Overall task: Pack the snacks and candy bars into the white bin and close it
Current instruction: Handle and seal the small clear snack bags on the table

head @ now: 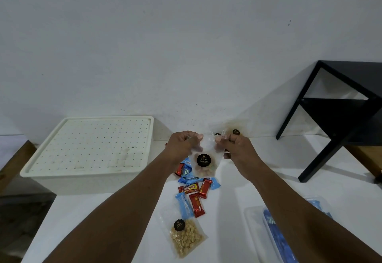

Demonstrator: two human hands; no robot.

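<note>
A clear biscuit bag (204, 162) with a round black label hangs above the table, pinched at its top corners by my left hand (182, 145) and my right hand (235, 149). Below it lies a heap of red and blue candy bars (194, 190). A clear bag of peanuts (186, 239) rests nearer me. Two more clear snack bags (233, 131) lean by the wall behind my right hand. The white bin (91, 176) stands at the left with its perforated lid (93, 145) on.
A black side table (341, 107) stands at the right on the white table. A clear plastic tray (256, 231) with blue wrappers lies at the lower right under my right forearm. The white table's left edge (41, 221) drops to a dark floor.
</note>
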